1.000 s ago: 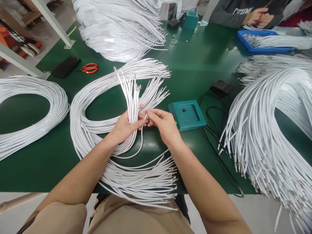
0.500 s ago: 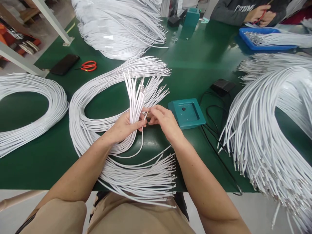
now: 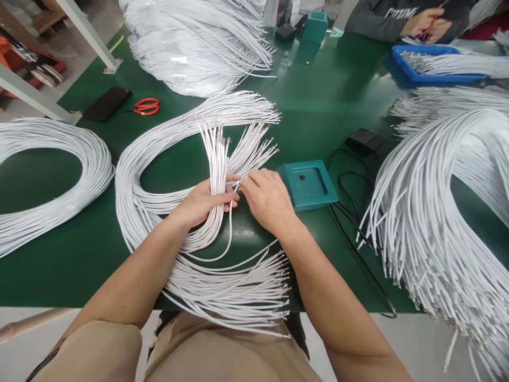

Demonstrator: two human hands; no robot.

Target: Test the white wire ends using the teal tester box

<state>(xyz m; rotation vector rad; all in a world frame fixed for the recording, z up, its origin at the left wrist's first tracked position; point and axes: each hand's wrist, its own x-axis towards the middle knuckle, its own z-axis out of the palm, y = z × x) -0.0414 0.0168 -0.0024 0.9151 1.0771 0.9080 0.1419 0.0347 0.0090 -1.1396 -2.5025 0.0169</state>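
Observation:
My left hand (image 3: 207,200) is closed round a bundle of white cables (image 3: 217,159), whose metal-tipped ends stand up above the thumb. One single cable (image 3: 230,217) is separate from the bundle and rises to my left fingertips. My right hand (image 3: 268,199) is closed at that cable's tip, palm down; whatever its fingers pinch is hidden. Under both hands the cables run into a large coil (image 3: 127,196) on the green table. Loose cable ends (image 3: 238,292) fan out nearer my body.
A teal device (image 3: 310,185) with a black cord stands right of my hand. More white cables lie left (image 3: 91,164), behind (image 3: 191,48) and right (image 3: 421,212). Red-handled scissors (image 3: 146,106) and a black case (image 3: 107,104) lie back left. A co-worker's hands (image 3: 427,26) are beyond a blue tray (image 3: 429,79).
My right hand has rolled over so its back faces up, with its fingers closed at the single cable's tip. The bundle in my left hand has shifted slightly and stands closer together.

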